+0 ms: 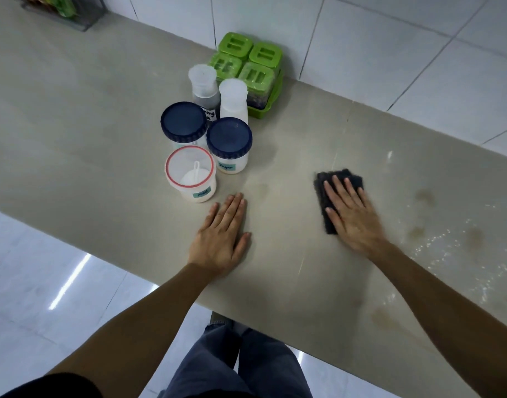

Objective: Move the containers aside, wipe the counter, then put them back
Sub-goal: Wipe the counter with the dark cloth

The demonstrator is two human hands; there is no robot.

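Several containers stand grouped on the beige counter (102, 139): a red-rimmed tub (190, 175) at the front, two blue-lidded jars (183, 122) (229, 142), two white-capped bottles (203, 84) (233, 100), and a green tray of green-lidded boxes (249, 67) against the wall. My left hand (222, 234) lies flat on the counter just in front of the red-rimmed tub, holding nothing. My right hand (351, 214) presses flat on a dark cloth (327, 185) to the right of the containers.
Brown stains (424, 196) and white spilled grains (447, 239) mark the counter right of the cloth. A tiled wall runs along the back. A wire rack (65, 12) sits at the far left. The counter's front edge drops to a glossy floor.
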